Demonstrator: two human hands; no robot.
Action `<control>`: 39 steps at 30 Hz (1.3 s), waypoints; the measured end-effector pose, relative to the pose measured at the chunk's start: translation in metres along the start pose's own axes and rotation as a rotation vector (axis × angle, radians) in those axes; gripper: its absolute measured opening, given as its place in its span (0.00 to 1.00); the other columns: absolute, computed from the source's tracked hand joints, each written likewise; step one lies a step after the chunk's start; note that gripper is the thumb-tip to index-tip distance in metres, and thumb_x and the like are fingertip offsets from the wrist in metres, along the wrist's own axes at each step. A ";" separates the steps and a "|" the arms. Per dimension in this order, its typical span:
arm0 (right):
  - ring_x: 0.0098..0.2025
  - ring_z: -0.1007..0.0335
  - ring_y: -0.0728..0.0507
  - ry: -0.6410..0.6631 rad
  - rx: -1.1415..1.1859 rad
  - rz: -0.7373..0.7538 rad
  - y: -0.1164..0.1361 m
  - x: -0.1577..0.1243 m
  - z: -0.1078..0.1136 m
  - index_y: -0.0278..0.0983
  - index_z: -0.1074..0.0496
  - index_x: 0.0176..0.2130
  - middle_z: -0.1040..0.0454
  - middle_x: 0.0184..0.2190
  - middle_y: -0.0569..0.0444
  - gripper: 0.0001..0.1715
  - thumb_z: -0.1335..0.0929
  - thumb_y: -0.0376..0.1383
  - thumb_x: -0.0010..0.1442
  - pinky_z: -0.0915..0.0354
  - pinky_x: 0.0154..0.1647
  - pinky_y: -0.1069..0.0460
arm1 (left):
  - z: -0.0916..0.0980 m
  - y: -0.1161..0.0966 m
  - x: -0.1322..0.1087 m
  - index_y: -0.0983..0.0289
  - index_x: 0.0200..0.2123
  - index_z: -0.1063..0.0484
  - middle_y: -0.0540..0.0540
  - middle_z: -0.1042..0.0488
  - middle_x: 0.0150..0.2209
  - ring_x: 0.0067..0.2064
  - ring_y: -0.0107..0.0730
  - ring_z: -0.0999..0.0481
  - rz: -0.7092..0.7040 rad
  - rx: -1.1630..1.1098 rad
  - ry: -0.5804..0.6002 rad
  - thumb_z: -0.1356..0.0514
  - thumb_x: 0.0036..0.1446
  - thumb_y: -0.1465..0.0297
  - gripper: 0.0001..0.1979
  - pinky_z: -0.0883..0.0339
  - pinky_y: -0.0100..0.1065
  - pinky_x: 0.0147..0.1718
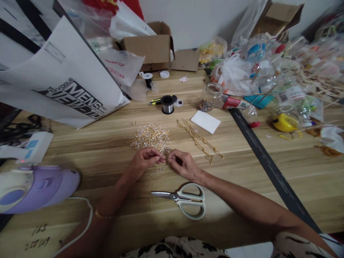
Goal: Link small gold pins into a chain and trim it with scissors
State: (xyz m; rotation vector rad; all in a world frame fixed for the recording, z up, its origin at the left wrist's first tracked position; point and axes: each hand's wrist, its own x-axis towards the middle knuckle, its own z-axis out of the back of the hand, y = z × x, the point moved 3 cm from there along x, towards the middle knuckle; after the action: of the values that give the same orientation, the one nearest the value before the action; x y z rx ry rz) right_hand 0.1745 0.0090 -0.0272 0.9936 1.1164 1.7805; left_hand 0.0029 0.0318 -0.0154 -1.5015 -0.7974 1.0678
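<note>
Gold chain piece [159, 170] sits mid bench [88, 150], just nearside of the charm pile [150, 138], w/ my left hand [145, 159] & right hand [182, 165] both pinching it: linking step, I reckon; next calls for steady fingertip work.

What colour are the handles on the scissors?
The scissors have pale green handles with cream inner edges, seen best in the head view.

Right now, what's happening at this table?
A person's left hand and right hand pinch a small gold piece between them, just in front of a pile of gold charms on the wooden table. Loose gold chains lie right of the pile; scissors lie by the right forearm.
</note>
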 end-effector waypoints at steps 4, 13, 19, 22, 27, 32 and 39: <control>0.25 0.41 0.51 0.006 0.006 -0.002 0.000 0.000 0.000 0.35 0.34 0.33 0.34 0.25 0.57 0.03 0.37 0.31 0.59 0.43 0.27 0.57 | 0.001 0.001 0.001 0.67 0.30 0.23 0.54 0.21 0.28 0.32 0.31 0.22 0.027 -0.072 0.001 0.35 0.46 0.69 0.07 0.29 0.31 0.35; 0.25 0.42 0.52 0.010 0.004 -0.009 0.001 0.000 0.000 0.35 0.34 0.32 0.35 0.24 0.58 0.04 0.37 0.31 0.59 0.44 0.26 0.57 | 0.000 -0.001 0.002 0.67 0.25 0.29 0.51 0.25 0.22 0.24 0.26 0.27 0.063 0.069 -0.085 0.35 0.46 0.66 0.10 0.32 0.28 0.26; 0.26 0.42 0.51 0.017 0.009 -0.019 0.002 0.001 0.001 0.35 0.35 0.32 0.36 0.24 0.58 0.04 0.37 0.32 0.59 0.44 0.27 0.57 | 0.001 -0.012 -0.004 0.66 0.31 0.30 0.52 0.24 0.27 0.30 0.30 0.25 -0.076 0.499 -0.074 0.39 0.50 0.69 0.06 0.32 0.30 0.31; 0.25 0.43 0.51 0.022 0.012 -0.022 0.001 0.000 0.001 0.34 0.35 0.32 0.36 0.24 0.58 0.04 0.37 0.32 0.59 0.45 0.26 0.57 | -0.001 -0.025 -0.013 0.64 0.34 0.29 0.55 0.24 0.33 0.35 0.32 0.25 -0.225 0.942 -0.008 0.45 0.56 0.73 0.05 0.33 0.33 0.36; 0.24 0.44 0.52 0.011 -0.009 -0.010 -0.002 -0.001 0.000 0.34 0.34 0.32 0.37 0.23 0.59 0.04 0.37 0.31 0.59 0.46 0.25 0.58 | -0.011 -0.045 -0.026 0.65 0.36 0.32 0.58 0.27 0.37 0.39 0.35 0.28 -0.154 1.403 0.207 0.53 0.55 0.82 0.13 0.36 0.34 0.38; 0.23 0.45 0.53 0.011 -0.036 -0.003 -0.001 0.000 0.001 0.34 0.34 0.32 0.37 0.23 0.59 0.04 0.37 0.31 0.59 0.46 0.24 0.58 | -0.020 -0.057 -0.030 0.67 0.39 0.33 0.61 0.29 0.40 0.40 0.39 0.28 -0.051 1.586 0.280 0.54 0.53 0.84 0.16 0.35 0.37 0.38; 0.23 0.47 0.53 0.002 -0.013 0.024 -0.003 0.001 0.001 0.34 0.34 0.31 0.40 0.22 0.60 0.04 0.38 0.30 0.58 0.47 0.24 0.58 | -0.016 -0.051 -0.031 0.66 0.36 0.32 0.59 0.27 0.39 0.40 0.40 0.28 -0.038 1.681 0.239 0.55 0.51 0.86 0.17 0.35 0.37 0.38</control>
State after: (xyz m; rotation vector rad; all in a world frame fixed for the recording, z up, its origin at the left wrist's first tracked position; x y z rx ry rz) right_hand 0.1759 0.0109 -0.0291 1.0020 1.0973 1.8054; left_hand 0.0096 0.0080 0.0413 -0.1241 0.3308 0.9835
